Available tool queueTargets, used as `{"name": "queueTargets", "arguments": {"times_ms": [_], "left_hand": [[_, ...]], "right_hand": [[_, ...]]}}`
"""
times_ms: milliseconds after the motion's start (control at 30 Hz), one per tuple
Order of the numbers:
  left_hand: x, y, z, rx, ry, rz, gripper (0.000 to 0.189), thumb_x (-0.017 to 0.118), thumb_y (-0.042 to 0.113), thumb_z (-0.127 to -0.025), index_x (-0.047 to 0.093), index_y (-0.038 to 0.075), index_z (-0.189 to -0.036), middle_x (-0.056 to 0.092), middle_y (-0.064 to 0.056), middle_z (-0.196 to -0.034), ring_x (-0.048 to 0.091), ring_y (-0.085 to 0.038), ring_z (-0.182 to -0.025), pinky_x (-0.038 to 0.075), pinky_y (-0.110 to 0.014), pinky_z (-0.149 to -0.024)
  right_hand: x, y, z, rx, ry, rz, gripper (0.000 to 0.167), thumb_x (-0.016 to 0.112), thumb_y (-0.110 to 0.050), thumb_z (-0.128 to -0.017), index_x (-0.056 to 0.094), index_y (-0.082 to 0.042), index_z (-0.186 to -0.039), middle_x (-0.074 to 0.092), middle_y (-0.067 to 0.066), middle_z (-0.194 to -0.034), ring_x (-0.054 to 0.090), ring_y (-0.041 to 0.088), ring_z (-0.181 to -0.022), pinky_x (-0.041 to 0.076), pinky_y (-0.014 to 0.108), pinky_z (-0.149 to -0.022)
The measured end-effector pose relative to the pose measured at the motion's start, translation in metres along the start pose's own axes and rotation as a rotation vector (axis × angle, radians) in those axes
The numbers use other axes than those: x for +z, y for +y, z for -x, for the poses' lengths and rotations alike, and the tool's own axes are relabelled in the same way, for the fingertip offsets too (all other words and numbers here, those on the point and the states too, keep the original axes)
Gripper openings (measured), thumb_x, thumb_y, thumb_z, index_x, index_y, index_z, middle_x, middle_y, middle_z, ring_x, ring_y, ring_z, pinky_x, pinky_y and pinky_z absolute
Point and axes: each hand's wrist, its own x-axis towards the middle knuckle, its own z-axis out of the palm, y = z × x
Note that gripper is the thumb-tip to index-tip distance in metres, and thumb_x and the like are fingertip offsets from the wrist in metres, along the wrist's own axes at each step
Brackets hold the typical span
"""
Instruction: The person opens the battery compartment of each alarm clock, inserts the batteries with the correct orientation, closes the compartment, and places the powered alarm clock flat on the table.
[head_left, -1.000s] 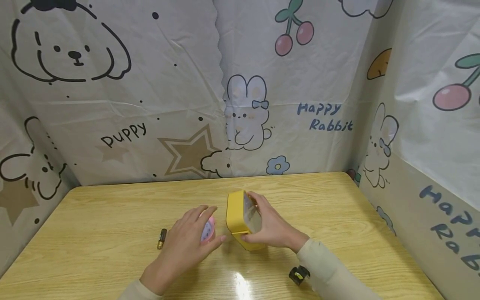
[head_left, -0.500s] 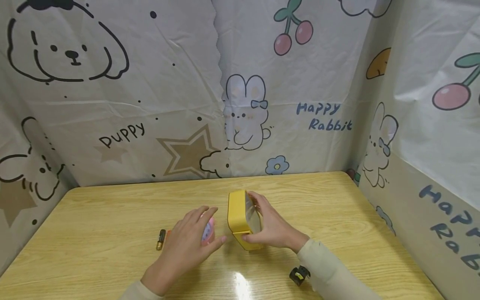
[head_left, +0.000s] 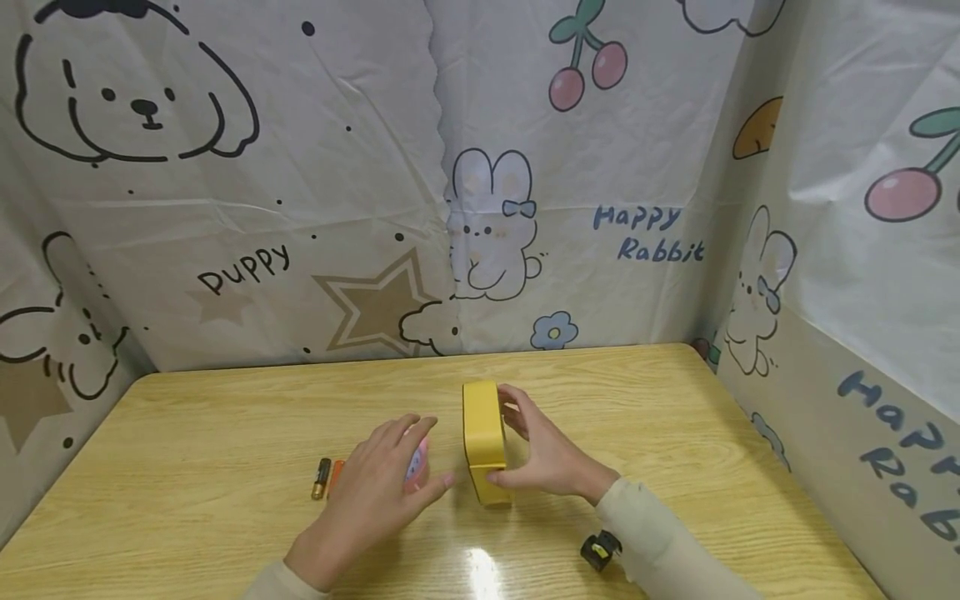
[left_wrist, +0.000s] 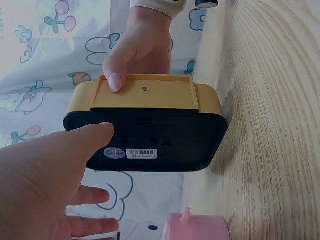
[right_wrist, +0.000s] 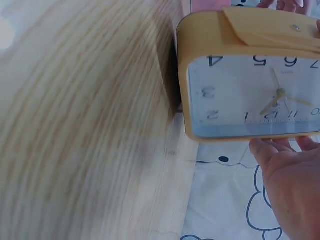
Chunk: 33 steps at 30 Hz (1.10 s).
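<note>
A yellow desk clock (head_left: 483,425) stands on its short end on the table, narrow side toward the head camera. My right hand (head_left: 553,457) grips it across its width, thumb on the base and fingers on the opposite edge. The right wrist view shows its white dial (right_wrist: 235,95) with numerals and hands. Its black back (left_wrist: 190,135), bearing two stickers, faces my left hand (head_left: 375,492). That hand is spread, fingers extended, holding nothing; its thumb overlaps the black back in the left wrist view. Partly behind the left hand sits a small pink clock (head_left: 417,471).
A black-and-copper battery (head_left: 321,479) lies left of my left hand, with an orange piece (head_left: 336,477) partly hidden beside it. Near my right sleeve is a small black object with a yellow mark (head_left: 600,548). Printed cloth walls (head_left: 360,183) border the wooden table (head_left: 247,433).
My right hand has turned the yellow clock so its dial no longer shows in the head view, and the clock has shifted slightly right. The left hand stays nearly still.
</note>
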Motion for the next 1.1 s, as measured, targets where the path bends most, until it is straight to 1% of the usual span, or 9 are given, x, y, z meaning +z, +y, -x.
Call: {"name": "queueTargets", "arguments": {"times_ms": [100, 233, 400, 567, 767, 833, 1100], "left_hand": [[0.000, 0.001, 0.000, -0.004, -0.013, -0.002, 0.074, 0.074, 0.054, -0.086, 0.054, 0.014, -0.144, 0.058, -0.014, -0.144, 0.054, -0.035, -0.134, 0.050, -0.057, -0.101], [0.001, 0.002, 0.000, -0.009, -0.024, 0.000, 0.075, 0.074, 0.056, -0.086, 0.054, 0.014, -0.145, 0.057, -0.014, -0.144, 0.053, -0.035, -0.134, 0.049, -0.058, -0.101], [0.001, 0.004, 0.000, -0.013, -0.033, 0.000, 0.075, 0.073, 0.056, -0.086, 0.053, 0.015, -0.145, 0.057, -0.014, -0.145, 0.052, -0.036, -0.135, 0.049, -0.058, -0.101], [0.003, 0.005, 0.000, -0.002, -0.033, -0.006, 0.074, 0.071, 0.058, -0.087, 0.053, 0.015, -0.145, 0.057, -0.013, -0.145, 0.053, -0.035, -0.134, 0.048, -0.057, -0.103], [0.003, 0.007, -0.001, 0.010, -0.035, -0.003, 0.073, 0.071, 0.056, -0.088, 0.053, 0.014, -0.145, 0.057, -0.013, -0.144, 0.054, -0.035, -0.133, 0.045, -0.056, -0.107], [0.003, 0.008, -0.002, 0.018, -0.032, -0.005, 0.073, 0.071, 0.055, -0.088, 0.053, 0.014, -0.145, 0.058, -0.013, -0.144, 0.054, -0.035, -0.133, 0.045, -0.056, -0.107], [0.007, 0.010, -0.007, 0.047, -0.016, -0.031, 0.068, 0.072, 0.055, -0.088, 0.057, 0.012, -0.139, 0.061, -0.012, -0.138, 0.059, -0.033, -0.127, 0.049, -0.054, -0.103]], "right_hand": [[-0.002, 0.001, 0.000, 0.000, -0.025, -0.017, 0.110, 0.086, -0.023, -0.073, 0.017, -0.019, -0.158, 0.030, 0.011, -0.161, 0.036, 0.038, -0.149, 0.028, 0.056, -0.121], [-0.003, 0.001, 0.000, 0.004, -0.045, -0.004, 0.110, 0.086, -0.024, -0.074, 0.016, -0.021, -0.158, 0.029, 0.009, -0.162, 0.036, 0.036, -0.150, 0.028, 0.054, -0.122], [-0.006, 0.000, 0.003, 0.012, -0.051, 0.014, 0.111, 0.087, -0.025, -0.073, 0.016, -0.021, -0.159, 0.029, 0.007, -0.163, 0.038, 0.032, -0.149, 0.029, 0.052, -0.123], [-0.008, 0.000, 0.005, 0.028, -0.050, 0.036, 0.113, 0.087, -0.025, -0.073, 0.015, -0.023, -0.160, 0.029, 0.004, -0.164, 0.037, 0.029, -0.150, 0.028, 0.050, -0.123], [-0.011, 0.002, 0.009, 0.046, -0.045, 0.062, 0.117, 0.087, -0.027, -0.073, 0.011, -0.020, -0.161, 0.027, 0.007, -0.166, 0.036, 0.034, -0.150, 0.026, 0.055, -0.123], [-0.013, 0.002, 0.011, 0.044, -0.039, 0.069, 0.117, 0.087, -0.028, -0.072, 0.011, -0.019, -0.161, 0.028, 0.008, -0.165, 0.037, 0.034, -0.149, 0.026, 0.056, -0.122], [-0.017, 0.007, 0.014, 0.007, -0.045, 0.076, 0.115, 0.086, -0.026, -0.074, 0.012, -0.025, -0.161, 0.034, 0.001, -0.162, 0.037, 0.027, -0.149, 0.025, 0.053, -0.123]]}}
